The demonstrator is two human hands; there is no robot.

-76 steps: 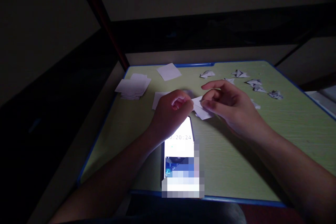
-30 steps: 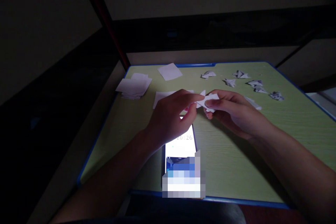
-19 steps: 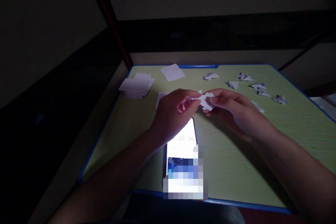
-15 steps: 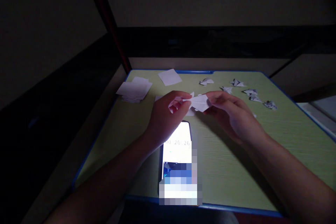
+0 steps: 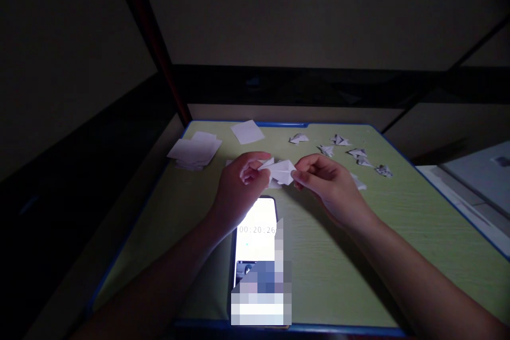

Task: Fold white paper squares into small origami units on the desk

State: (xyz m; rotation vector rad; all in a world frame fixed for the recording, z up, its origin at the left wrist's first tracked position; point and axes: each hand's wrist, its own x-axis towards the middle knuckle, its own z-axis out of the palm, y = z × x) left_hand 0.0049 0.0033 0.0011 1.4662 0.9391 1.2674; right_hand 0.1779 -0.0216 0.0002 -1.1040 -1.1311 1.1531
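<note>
L hand (image 5: 239, 186) + R hand (image 5: 332, 186) = 2. Held fold (image 5: 281, 171): 1. Other folds (image 5: 383, 171): 6, 12 to 2 o'clock. Part-hid. papers (image 5: 360, 184): min. 2. Loose sheet (image 5: 247, 132): 1, 11 o'clock. Stack (image 5: 195, 151): 1, 10 o'clock, sheet qty unclear. Phone (image 5: 257, 241): 1, 7 o'clock. Surface (image 5: 338, 271): 1.

Light is dim, the walls (image 5: 303, 16) sinking toward black. The smartphone screen (image 5: 255, 241) glares white, its lower part pixelated. The folded paper (image 5: 283, 171) catches pale light; a soft shadow runs beside the right forearm (image 5: 402, 263) across the green tabletop (image 5: 446, 239). Wide-angle stretching marks the edges.
</note>
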